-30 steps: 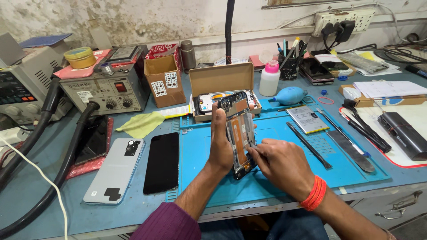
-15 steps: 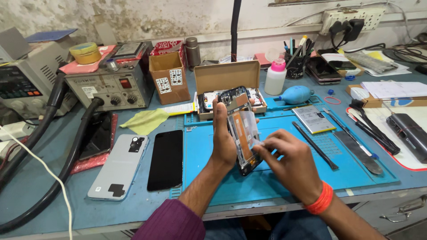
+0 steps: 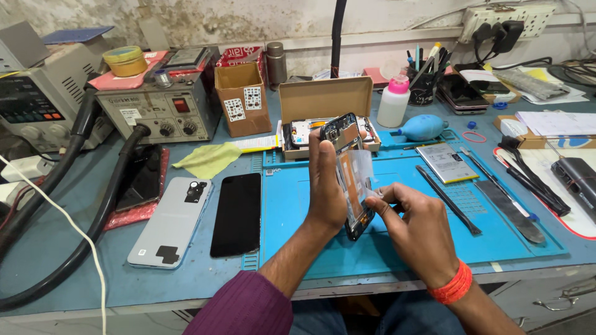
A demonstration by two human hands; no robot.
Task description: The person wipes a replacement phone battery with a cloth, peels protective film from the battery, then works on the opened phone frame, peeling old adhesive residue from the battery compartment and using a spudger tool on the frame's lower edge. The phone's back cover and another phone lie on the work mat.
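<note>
My left hand (image 3: 327, 189) grips an opened phone frame (image 3: 347, 167) upright above the blue work mat (image 3: 397, 248), its inner side facing right. My right hand (image 3: 417, 226) pinches a clear plastic film (image 3: 360, 170) that stands partly lifted off the frame's inside. A red band circles my right wrist. On the mat to the right lie a flat battery (image 3: 439, 162), a black spudger (image 3: 448, 200) and a metal blade tool (image 3: 510, 211).
A white phone back cover (image 3: 174, 220) and a black screen (image 3: 237, 214) lie left of the mat. Behind are a rework station (image 3: 155, 111) with thick hoses, a power supply (image 3: 34, 102), cardboard boxes (image 3: 326, 102), a white bottle (image 3: 395, 102), a blue blower (image 3: 422, 128) and more phones.
My right hand has shifted from the frame's lower edge to its side and pulled the clear film away from the frame. The left hand keeps holding the frame upright.
</note>
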